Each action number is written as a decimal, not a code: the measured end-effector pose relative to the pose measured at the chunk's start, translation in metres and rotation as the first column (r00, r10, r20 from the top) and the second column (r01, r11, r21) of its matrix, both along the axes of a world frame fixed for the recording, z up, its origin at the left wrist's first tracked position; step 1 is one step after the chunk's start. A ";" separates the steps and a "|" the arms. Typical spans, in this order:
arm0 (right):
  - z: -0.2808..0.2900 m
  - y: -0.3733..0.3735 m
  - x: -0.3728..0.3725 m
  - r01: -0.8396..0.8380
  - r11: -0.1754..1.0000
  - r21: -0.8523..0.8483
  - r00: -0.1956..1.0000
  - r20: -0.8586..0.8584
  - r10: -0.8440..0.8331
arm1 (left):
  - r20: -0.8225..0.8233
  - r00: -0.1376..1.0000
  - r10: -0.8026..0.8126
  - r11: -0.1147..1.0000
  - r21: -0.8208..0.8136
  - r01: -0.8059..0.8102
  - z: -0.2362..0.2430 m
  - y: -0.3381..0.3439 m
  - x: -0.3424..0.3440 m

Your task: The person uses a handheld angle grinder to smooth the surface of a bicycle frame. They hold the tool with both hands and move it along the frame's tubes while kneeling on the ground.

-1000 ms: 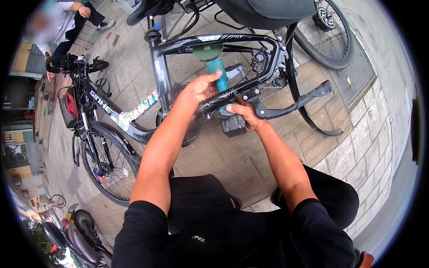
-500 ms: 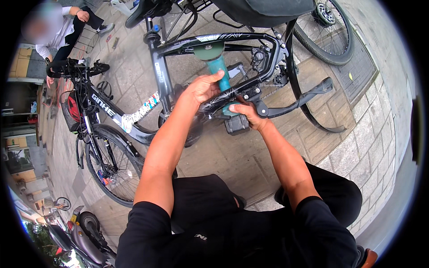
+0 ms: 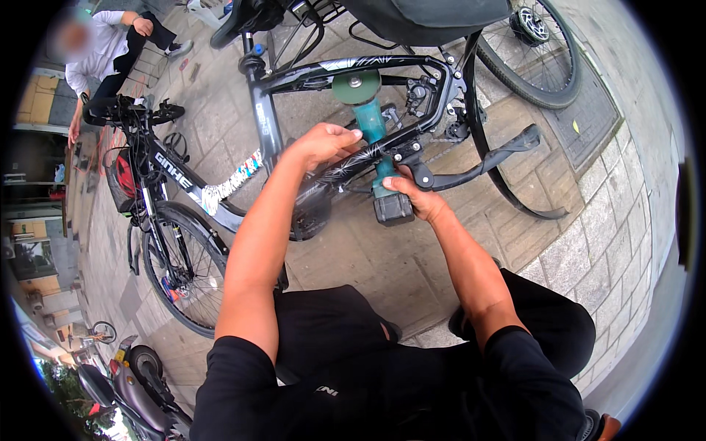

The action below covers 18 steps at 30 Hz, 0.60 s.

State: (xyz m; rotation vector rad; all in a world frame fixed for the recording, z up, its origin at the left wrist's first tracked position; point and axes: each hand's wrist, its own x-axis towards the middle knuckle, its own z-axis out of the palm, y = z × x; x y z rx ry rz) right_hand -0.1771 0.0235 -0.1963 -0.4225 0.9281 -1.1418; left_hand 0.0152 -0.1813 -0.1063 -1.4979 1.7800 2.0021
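Note:
A teal cordless angle grinder passes through the black bicycle frame, behind its lower tube. A green disc sits at the grinder's far end, next to the upper tube. My right hand is closed round the grinder's near end, thumb on top, by the dark battery block. Just left of the grinder's body, my left hand is loosely bent with its thumb apart. Its thumb tip is close to the grinder's edge; the other fingertips are partly hidden by the lower tube.
A black kickstand and curved mudguard stick out at right. Beyond lies a loose wheel. The bicycle's front wheel stands at left. A person in a white shirt sits at far left; a motorbike stands lower left.
My left hand has come off the grinder's body and shifted slightly left. The grinder, in my right hand, has moved a little to the right, and its disc shows more fully.

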 end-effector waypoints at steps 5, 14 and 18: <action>0.002 0.015 -0.002 0.074 0.997 0.011 0.997 0.009 -0.074 | 0.106 0.958 -0.265 0.958 -0.080 0.274 0.031 -0.004 0.014; 0.010 0.048 -0.012 0.089 0.995 0.053 0.996 0.024 -0.090 | 0.220 0.911 -0.349 0.914 -0.137 0.383 0.064 -0.008 0.021; 0.007 0.066 -0.012 0.093 0.993 0.079 0.996 0.004 -0.093 | 0.100 0.951 -0.291 0.935 -0.180 0.305 0.078 -0.013 0.021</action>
